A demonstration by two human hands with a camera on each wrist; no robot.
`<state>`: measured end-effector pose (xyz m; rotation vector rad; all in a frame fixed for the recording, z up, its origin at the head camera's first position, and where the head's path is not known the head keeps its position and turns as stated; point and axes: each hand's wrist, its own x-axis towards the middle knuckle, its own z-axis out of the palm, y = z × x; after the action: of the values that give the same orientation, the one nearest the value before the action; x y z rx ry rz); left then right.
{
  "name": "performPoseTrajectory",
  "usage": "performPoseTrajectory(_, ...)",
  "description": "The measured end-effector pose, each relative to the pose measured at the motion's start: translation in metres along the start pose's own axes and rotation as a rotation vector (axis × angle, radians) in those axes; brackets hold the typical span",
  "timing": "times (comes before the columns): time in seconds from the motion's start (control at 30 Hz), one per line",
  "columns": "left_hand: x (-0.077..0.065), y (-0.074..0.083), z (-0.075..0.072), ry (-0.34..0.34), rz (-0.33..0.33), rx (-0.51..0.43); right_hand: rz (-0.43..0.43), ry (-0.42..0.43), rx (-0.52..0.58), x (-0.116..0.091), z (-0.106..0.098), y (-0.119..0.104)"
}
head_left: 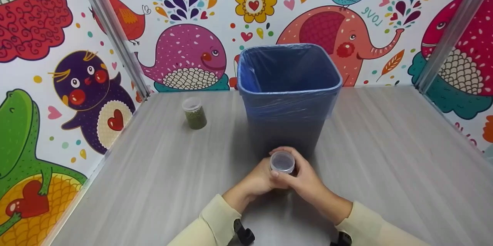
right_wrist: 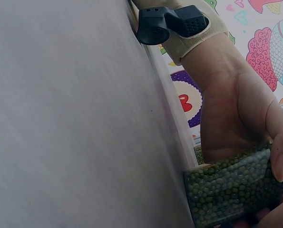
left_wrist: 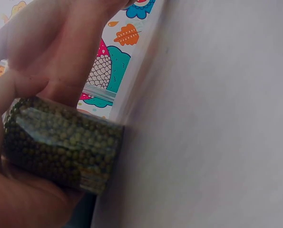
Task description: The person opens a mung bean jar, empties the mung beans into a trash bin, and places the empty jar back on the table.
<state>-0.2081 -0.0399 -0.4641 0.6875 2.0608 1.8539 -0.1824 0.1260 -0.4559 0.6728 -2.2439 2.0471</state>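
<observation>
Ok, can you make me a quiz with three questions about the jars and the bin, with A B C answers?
1. Where does the blue bin stand?
A. just behind the hands
B. on the floor
C. at the table's left edge

2. How many jars of green beans are in sight?
A. one
B. two
C. four

3. Is the held jar open?
A. yes, lid off
B. no, lid on
C. it is tipped out

Answers: 1 A, the bin is on the table behind both hands. 2 B, one is held and a second jar stands to the left. 3 B, its clear lid sits on top between the left hand and right hand.
</observation>
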Motion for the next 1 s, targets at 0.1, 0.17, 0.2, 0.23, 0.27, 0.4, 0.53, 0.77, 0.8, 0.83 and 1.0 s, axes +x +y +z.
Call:
performPoseTrajectory(0.1, 0.0001, -0.0003, -0.0004, -0.001, 0.001, 0.007, 0.003, -0.004, 0.0, 0.0001, -0.0001, 0.0005)
performPoseTrajectory(0.17, 0.0, -0.0004, -0.0005, -0.001, 0.004, 0.008, 0.007, -0.009, 0.0, -0.0001, -0.0001, 0.0005)
performPoseTrajectory(0.2, -0.0001, -0.0005, -0.0005, 0.0, 0.003, 0.01, 0.011, -0.008, 0.002, -0.0003, -0.0001, 0.0006)
performPoseTrajectory(0.23, -0.0002, -0.0005, -0.0005, 0.001, 0.004, 0.011, 0.014, -0.008, 0.005, -0.0006, -0.0001, 0.0005)
performPoseTrajectory(0.27, -0.0002, -0.0004, -0.0005, 0.002, 0.003, 0.01, 0.017, -0.007, 0.008, -0.0008, 0.0, 0.0005)
performPoseTrajectory(0.4, -0.0002, -0.0007, -0.0003, 0.003, 0.007, 0.005, 0.023, 0.007, 0.035, -0.0015, 0.0008, -0.0003)
performPoseTrajectory(0.53, -0.0003, -0.0006, -0.0002, -0.001, 0.011, -0.007, 0.015, 0.02, 0.057, -0.0017, 0.0016, -0.001)
performPoseTrajectory(0.77, 0.0, -0.0012, -0.0005, -0.018, 0.015, -0.018, 0.011, 0.027, 0.063, -0.0019, 0.002, -0.0018)
performPoseTrajectory(0.8, -0.0001, -0.0013, -0.0006, -0.019, 0.016, -0.017, 0.01, 0.027, 0.063, -0.0018, 0.002, -0.0018)
performPoseTrajectory(0.83, -0.0003, -0.0013, -0.0007, -0.019, 0.015, -0.012, 0.013, 0.025, 0.064, -0.0019, 0.0019, -0.0019)
performPoseTrajectory(1.0, -0.001, 0.0001, -0.0009, -0.015, 0.01, 0.012, 0.024, 0.016, 0.063, -0.0025, 0.0014, -0.003)
